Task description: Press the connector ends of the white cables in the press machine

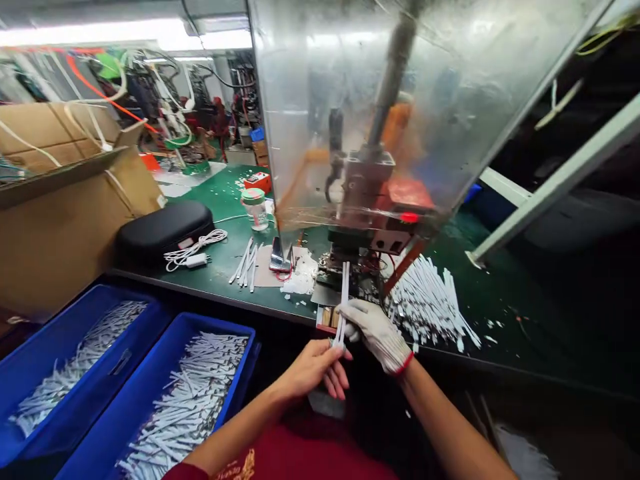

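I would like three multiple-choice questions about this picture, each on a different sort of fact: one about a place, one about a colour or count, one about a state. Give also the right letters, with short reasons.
1. Where do the two blue crates stand?
A. Behind the clear plastic guard
B. In front of the green bench, left of the hands
C. On top of the black case

2. What colour is the cuff of the glove on the right hand?
A. Green
B. Blue
C. Red

3. What is true of the left hand?
A. It is bare and grips white strips
B. It wears a white glove
C. It rests inside a crate

Answers:
1. B: the crates sit below the bench's front edge, at the left.
2. C: a red band circles the glove's wrist.
3. A: ungloved fingers close around the strips.
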Demonstrator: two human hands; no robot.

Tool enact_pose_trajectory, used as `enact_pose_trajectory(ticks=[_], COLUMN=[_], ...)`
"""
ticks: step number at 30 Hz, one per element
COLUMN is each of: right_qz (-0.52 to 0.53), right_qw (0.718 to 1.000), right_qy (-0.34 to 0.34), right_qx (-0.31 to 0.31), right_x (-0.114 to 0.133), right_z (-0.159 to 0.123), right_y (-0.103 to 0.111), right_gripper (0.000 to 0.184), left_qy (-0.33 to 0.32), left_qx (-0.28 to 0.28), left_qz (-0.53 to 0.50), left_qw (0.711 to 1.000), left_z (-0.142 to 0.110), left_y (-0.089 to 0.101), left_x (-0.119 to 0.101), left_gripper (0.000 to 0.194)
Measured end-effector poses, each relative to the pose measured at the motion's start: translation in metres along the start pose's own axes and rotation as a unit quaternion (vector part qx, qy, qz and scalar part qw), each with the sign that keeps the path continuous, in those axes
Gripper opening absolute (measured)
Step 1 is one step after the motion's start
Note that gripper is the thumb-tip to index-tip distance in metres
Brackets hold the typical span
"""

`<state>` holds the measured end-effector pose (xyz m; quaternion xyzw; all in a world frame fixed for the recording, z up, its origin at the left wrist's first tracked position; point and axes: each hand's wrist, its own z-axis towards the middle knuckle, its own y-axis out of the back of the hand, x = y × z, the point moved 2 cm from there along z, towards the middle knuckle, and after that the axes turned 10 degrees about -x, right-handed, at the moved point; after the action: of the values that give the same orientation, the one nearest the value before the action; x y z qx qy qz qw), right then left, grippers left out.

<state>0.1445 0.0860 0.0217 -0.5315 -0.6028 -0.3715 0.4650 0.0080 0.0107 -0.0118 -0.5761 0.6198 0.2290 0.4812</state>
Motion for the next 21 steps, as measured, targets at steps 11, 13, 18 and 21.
enact_pose_trajectory(ticks=[11, 13, 18, 21], right_qz=[0.106, 0.119, 0.137, 0.143], right_qw=[0.994, 0.992, 0.989, 0.988], right_qy=[-0.029, -0.031, -0.043, -0.042], right_qx=[-0.004, -0.013, -0.03, -0.035], right_x=[-0.03, -0.032, -0.029, -0.025], right_z=[0.021, 0.022, 0.027, 0.027], right_y=[-0.004, -0.004, -0.007, -0.008], right_gripper=[0.034, 0.034, 0.031, 0.03], left_qy=[-0.002, -0.002, 0.006, 0.008], left_qx=[-0.039, -0.041, -0.05, -0.056], left_qz=[-0.017, -0.012, -0.008, -0.01], left_qw=[0.999, 0.999, 0.999, 0.998], left_z=[-0.001, 0.0, 0.003, 0.004], left_y=[-0.003, -0.003, -0.001, 0.0], left_x=[-0.003, -0.004, -0.007, -0.007], left_gripper=[0.056, 0.056, 0.057, 0.055])
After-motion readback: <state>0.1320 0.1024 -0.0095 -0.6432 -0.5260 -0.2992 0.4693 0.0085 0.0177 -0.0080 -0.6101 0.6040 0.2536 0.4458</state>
